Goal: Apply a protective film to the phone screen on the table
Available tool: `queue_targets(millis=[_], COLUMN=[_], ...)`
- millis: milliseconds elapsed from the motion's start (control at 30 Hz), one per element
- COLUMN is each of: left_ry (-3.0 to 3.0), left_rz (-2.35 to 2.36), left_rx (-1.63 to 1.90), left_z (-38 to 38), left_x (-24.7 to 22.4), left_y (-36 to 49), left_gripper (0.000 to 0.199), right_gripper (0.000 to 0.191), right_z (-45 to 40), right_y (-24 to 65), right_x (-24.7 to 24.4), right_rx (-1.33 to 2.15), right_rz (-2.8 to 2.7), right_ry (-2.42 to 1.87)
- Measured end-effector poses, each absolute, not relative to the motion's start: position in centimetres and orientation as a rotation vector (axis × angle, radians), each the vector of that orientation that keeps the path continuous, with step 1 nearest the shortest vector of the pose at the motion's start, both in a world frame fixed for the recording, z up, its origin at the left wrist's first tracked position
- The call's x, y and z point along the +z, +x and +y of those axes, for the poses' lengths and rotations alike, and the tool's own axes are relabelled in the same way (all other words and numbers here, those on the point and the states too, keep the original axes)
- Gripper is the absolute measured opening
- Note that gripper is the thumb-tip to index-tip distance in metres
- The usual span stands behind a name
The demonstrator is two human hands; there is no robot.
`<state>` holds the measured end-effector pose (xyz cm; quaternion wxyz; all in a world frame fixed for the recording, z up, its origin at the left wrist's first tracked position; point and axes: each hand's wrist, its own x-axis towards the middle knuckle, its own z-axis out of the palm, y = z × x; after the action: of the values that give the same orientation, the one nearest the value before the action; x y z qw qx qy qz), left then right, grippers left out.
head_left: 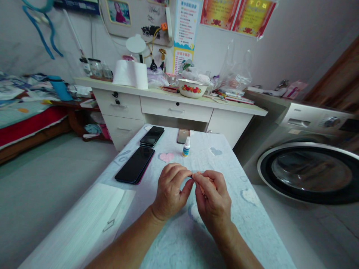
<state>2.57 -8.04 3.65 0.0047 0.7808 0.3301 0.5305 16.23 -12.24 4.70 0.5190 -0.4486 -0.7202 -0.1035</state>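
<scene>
My left hand (171, 189) is closed in a pinch, thumb and forefinger on a small dark thing (192, 176) whose kind I cannot make out. Its fingertips meet those of my right hand (215, 198), which is also closed. Something orange-toned shows between the right fingers, mostly hidden. Both hands are above the cloth-covered table (235, 224). Just beyond them stands a small white bottle (186, 148) with a blue and yellow label. To the left lie a large dark phone (134, 165) and, farther back, stacked phones (153, 136). Another phone (183, 136) lies behind the bottle.
White sheets (81, 216) with a bent wire piece (109, 225) on top cover the table's left side. A white desk (176, 110) bearing a floral bowl (192, 88) and a paper roll (130, 74) stands behind. At the right is a washing machine (297, 127).
</scene>
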Motion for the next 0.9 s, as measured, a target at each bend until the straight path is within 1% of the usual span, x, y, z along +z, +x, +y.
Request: queue_targets(millis=[467, 900], left_ry=[2.430, 2.423], left_rz=[1.116, 1.070], left_rx=[1.698, 1.703], left_z=[-7.8, -8.0], left_x=[3.4, 3.5], left_y=[1.7, 2.3], left_gripper=[0.008, 0.012], right_gripper=[0.020, 0.033], right_z=[-11.6, -12.1], right_y=[17.9, 16.1], right_x=[5.6, 4.4], right_rx=[-0.361, -0.255], right_rz=[-1.582, -1.687], right_ry=[-1.202, -1.113])
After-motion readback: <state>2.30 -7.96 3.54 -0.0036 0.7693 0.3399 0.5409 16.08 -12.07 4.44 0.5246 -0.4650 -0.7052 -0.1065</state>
